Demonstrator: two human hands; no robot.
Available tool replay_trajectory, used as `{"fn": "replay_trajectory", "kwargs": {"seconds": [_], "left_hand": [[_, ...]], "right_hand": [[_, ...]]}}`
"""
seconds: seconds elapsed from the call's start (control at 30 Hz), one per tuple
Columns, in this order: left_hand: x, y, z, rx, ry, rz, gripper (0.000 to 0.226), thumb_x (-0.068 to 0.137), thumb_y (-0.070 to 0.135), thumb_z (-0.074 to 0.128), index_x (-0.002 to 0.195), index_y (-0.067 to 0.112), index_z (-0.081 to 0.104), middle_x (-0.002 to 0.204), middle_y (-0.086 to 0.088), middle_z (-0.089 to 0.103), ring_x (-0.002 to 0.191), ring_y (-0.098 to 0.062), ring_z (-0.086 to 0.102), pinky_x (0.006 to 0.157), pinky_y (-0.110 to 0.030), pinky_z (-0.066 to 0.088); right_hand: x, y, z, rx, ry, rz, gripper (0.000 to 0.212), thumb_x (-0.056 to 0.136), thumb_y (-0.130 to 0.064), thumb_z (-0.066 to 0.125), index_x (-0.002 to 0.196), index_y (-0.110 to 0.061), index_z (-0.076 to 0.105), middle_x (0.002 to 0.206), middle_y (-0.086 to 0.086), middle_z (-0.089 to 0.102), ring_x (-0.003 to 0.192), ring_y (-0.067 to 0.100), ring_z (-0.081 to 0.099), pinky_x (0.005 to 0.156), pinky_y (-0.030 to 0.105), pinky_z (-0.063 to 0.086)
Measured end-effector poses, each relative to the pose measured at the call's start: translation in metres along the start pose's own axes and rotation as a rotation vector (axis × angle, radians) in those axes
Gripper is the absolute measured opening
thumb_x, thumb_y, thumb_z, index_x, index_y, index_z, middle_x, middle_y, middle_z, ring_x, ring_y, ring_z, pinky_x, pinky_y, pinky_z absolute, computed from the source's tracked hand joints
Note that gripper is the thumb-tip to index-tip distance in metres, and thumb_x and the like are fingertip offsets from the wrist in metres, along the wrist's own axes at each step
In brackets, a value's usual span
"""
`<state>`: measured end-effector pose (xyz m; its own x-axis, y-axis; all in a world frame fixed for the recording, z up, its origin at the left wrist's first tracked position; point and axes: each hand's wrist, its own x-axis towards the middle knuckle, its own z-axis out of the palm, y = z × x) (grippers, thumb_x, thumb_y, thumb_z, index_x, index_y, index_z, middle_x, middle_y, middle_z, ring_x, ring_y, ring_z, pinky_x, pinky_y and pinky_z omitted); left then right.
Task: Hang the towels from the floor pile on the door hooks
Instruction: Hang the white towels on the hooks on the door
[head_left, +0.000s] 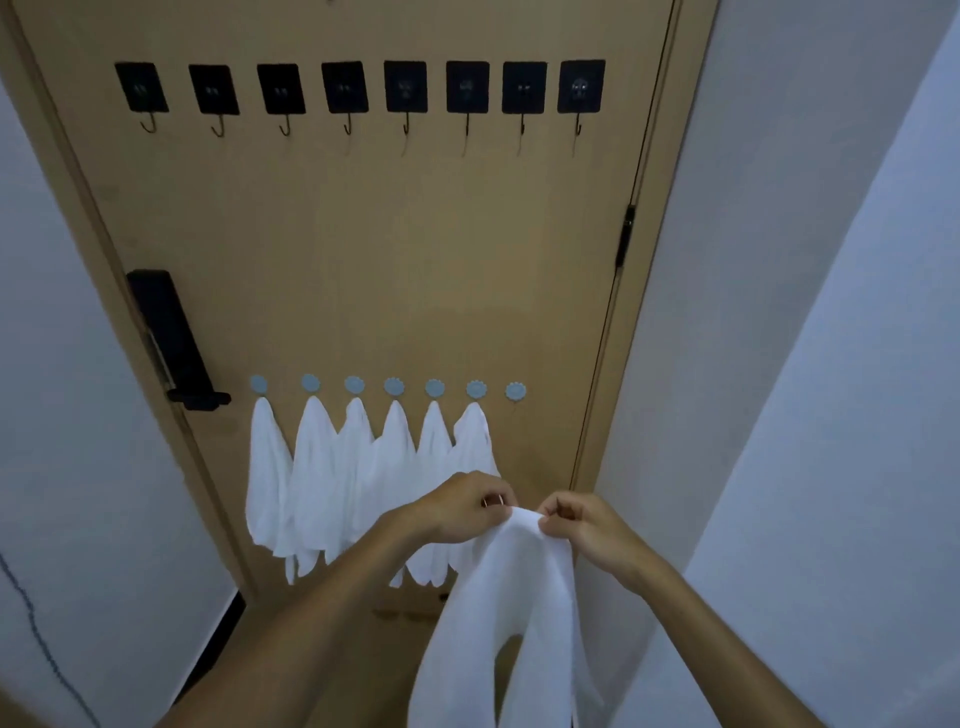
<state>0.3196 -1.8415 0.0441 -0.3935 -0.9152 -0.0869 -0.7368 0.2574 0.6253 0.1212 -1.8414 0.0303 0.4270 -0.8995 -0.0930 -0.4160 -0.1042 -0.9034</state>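
**hookwatcher:** So both hands are pinching the top of a white towel in the lower middle of the frame. The left hand grips the bunched fabric from the left, the right hand from the right, and the rest hangs down in two soft lobes toward the bottom edge. The free hook, a little pale-blue scalloped disc, sits just above the hands, at the right end of the lower row. The six hung towels fill the others, draped in pointy cones.

**doorjamb_dan:** What's the risk, you reckon?

**hookwatcher:** Mostly missing the hook, I'd guess. It looks small and I can't make out the prong at all, so the thick, floppy cloth could slide straight off if only a thin fold catches. The nearest hung towel also overlaps the left hand, so a nudge might knock it loose.

**doorjamb_dan:** And the upper row?

**hookwatcher:** Eight black square pads with thin metal J-hooks across the top, all bare. The door is smooth tan, matte. The floor pile isn't in view, so I can't tell how many towels are left.
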Motion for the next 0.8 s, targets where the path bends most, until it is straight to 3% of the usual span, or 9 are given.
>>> {"fn": "replay_trajectory", "kwargs": {"seconds": [0.23, 0.43, 0.57, 0.7, 0.8], "left_hand": [[0.096, -0.023, 0.007, 0.049, -0.105, 0.015, 0.019, 0.095, 0.012, 0.042, 0.080, 0.018, 0.052, 0.086, -0.001, 0.055, 0.082, -0.012, 0.049, 0.074, -0.027, 0.042], [0.166, -0.038, 0.007, -0.052, -0.114, -0.003, 0.019, 0.097, 0.014, 0.040, 0.081, 0.017, 0.050, 0.080, 0.002, 0.052, 0.074, -0.012, 0.047, 0.070, -0.024, 0.038], [0.212, -0.050, 0.001, -0.103, -0.087, -0.006, 0.026, 0.097, 0.014, 0.038, 0.073, 0.023, 0.044, 0.084, -0.003, 0.050, 0.077, -0.016, 0.045, 0.069, -0.026, 0.036], [0.255, -0.081, -0.008, -0.085, -0.033, -0.002, 0.033, 0.098, 0.014, 0.035, 0.068, 0.027, 0.035, 0.075, 0.004, 0.042, 0.073, -0.015, 0.041, 0.066, -0.027, 0.032], [0.280, -0.111, -0.025, -0.085, 0.025, 0.013, 0.023, 0.096, 0.007, 0.035, 0.078, 0.020, 0.036, 0.070, 0.008, 0.038, 0.067, -0.010, 0.037, 0.063, -0.024, 0.028]], "right_hand": [[0.066, 0.039, -0.039, -0.100, 0.014, 0.067, 0.024, 0.088, -0.008, 0.056, 0.069, -0.023, 0.062, 0.078, -0.006, 0.062, 0.075, 0.008, 0.056, 0.072, 0.019, 0.043], [0.118, 0.059, -0.068, -0.229, 0.120, 0.115, 0.015, 0.090, -0.014, 0.054, 0.080, -0.010, 0.064, 0.083, 0.003, 0.065, 0.076, 0.011, 0.055, 0.067, 0.020, 0.041], [0.162, 0.069, -0.087, -0.311, 0.226, 0.134, 0.016, 0.092, -0.018, 0.053, 0.078, -0.018, 0.060, 0.078, -0.008, 0.060, 0.072, 0.004, 0.052, 0.061, 0.012, 0.036], [0.220, 0.078, -0.094, -0.330, 0.215, 0.180, 0.018, 0.094, -0.021, 0.049, 0.077, -0.020, 0.054, 0.079, -0.005, 0.057, 0.073, 0.009, 0.050, 0.061, 0.020, 0.035], [0.268, 0.082, -0.089, -0.307, 0.204, 0.190, 0.018, 0.093, -0.018, 0.050, 0.075, -0.020, 0.051, 0.074, -0.001, 0.055, 0.068, 0.011, 0.048, 0.060, 0.025, 0.036]]}}
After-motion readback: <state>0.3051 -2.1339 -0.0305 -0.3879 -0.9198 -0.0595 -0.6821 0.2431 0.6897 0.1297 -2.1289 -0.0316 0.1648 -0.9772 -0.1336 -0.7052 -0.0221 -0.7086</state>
